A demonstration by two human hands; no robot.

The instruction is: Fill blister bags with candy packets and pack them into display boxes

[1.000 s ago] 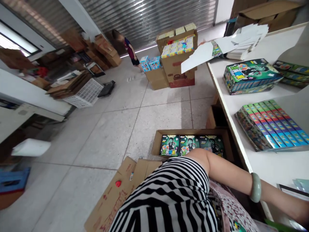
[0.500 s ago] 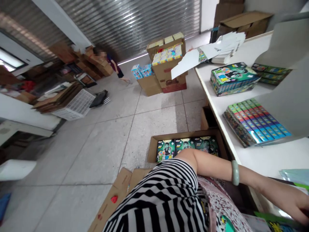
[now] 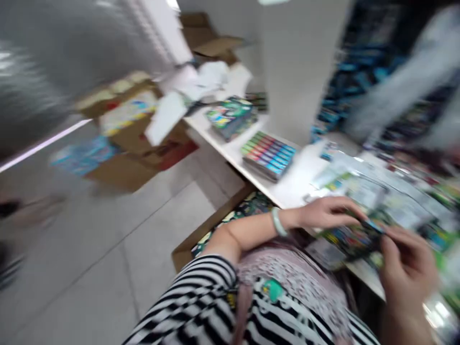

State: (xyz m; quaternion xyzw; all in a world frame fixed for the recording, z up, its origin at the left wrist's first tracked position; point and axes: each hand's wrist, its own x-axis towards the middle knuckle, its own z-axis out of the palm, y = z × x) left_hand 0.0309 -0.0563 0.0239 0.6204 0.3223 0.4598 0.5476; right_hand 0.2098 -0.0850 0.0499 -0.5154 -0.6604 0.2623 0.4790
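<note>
Over the white worktable (image 3: 230, 152), my two hands meet at a dark packet with colourful print (image 3: 354, 239), blurred by motion. My left hand (image 3: 328, 214), with a pale green bangle at the wrist, has its thumb and fingers closed on the packet's upper edge. From the other side my right hand (image 3: 408, 263) pinches the right end of that edge. Whether it is a bag or a flat box I cannot tell. Clear plastic bags with green print (image 3: 359, 184) lie just beyond my hands.
On the table stand a tray of coloured small boxes (image 3: 269, 155) and a green display box (image 3: 230, 116). An open carton of dark boxes (image 3: 212, 225) is below the table's edge. Another carton (image 3: 132, 139) stands on the floor. Blurred blue packets (image 3: 359, 81) fill the right background.
My view has swung to the right, bringing the bags and both hands into sight. My left hand, before at the lower right edge, now holds the dark packet together with my right hand.
</note>
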